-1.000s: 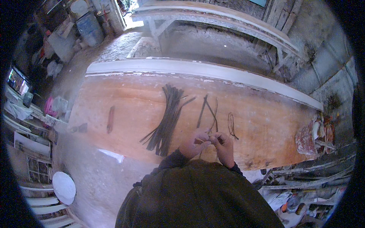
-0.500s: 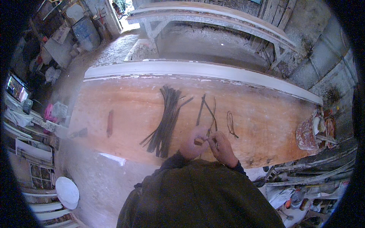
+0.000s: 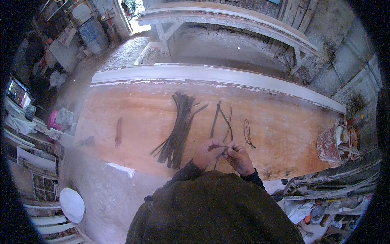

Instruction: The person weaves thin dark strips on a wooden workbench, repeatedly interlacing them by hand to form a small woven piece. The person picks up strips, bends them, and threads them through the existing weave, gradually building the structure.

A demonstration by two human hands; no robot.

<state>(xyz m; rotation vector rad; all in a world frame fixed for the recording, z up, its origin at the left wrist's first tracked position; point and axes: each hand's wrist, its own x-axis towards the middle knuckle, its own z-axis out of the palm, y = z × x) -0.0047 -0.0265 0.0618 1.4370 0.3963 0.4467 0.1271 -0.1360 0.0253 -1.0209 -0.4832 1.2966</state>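
Moved since half a second ago: left hand [image 3: 204, 153], its fingers now in a closer pinch beside those of the right hand [image 3: 240, 159]; right hand only slightly shifted.
Left fingers: together, seemingly clamped on a thin dark strip [image 3: 224, 150], thumb turned toward the right hand.
Right fingers: together as well, seemingly pinching the same strip just to the right; exact contact too small to tell.
Held strip: sits between both sets of fingertips, above the near part of the table [image 3: 284, 122]; shows a narrow tail on the near side, pointing roughly toward the body.
Key relation: held piece directly between the hands, both equally near; visible tail's long axis near to far, so across the line joining the hands.
Crossed strips [image 3: 215, 120]: lie just far of the fingers, touching at the far tip and spreading toward the near side; any link with the held piece, impossible to tell.
Loop of dark cord [image 3: 250, 144]: lies to the right of the crossed strips, near the right hand and apart from it.
Bundle of dark strips [image 3: 178, 130]: lies to the left, nearer the left hand, long axis near to far with the near end slanting left.
Red bar [image 3: 118, 132]: well apart, farther left on the table.
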